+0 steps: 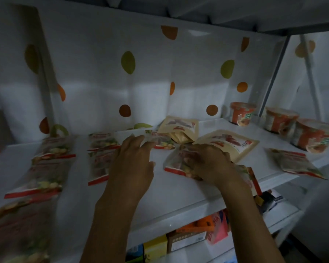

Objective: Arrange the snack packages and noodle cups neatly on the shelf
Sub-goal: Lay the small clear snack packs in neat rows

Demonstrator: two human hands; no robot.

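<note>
Right hand [207,160] grips a snack packet [176,164], left hand [133,160] released; best slid flush beside the packet row [101,154] leftward.

A white sheet [103,44] dotted with orange and green ovals is hanging behind the white shelf [179,196]. Dim light is falling across it. A grey post [275,73] is standing at the right.

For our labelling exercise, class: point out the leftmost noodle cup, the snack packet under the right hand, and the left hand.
Leftmost noodle cup [242,115]: head view, its orange side wall.
Snack packet [176,162]: head view, clear front beside the fingers.
Left hand [133,160]: head view, back of the hand.
</note>
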